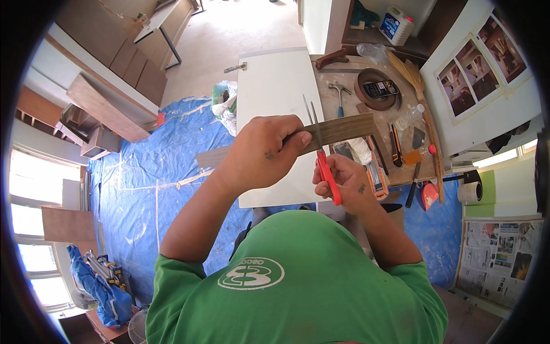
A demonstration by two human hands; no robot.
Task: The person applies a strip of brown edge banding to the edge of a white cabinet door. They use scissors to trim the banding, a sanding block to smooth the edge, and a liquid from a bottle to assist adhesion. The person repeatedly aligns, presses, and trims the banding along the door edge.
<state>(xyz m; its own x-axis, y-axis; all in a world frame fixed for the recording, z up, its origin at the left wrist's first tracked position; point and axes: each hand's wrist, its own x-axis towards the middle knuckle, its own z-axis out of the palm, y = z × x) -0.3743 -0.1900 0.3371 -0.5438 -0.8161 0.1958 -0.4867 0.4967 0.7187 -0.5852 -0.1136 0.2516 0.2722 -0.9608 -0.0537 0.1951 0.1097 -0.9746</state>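
Wood-grain brown veneer strip [344,130] is being held flat at frame centre, gripped by the closed left hand [264,152]. Red-handled scissors [324,160] are being gripped by the right hand [350,182], blades open across the strip. Cut is judged just starting; strip is looking whole, above the white panel [275,92].

white jug [396,25] – blue-red label, top shelf | clear bottle [408,117] – lay on bench | orange-liquid bottle [419,154], red cap, beside it | newspaper sheets [499,258] at right wall
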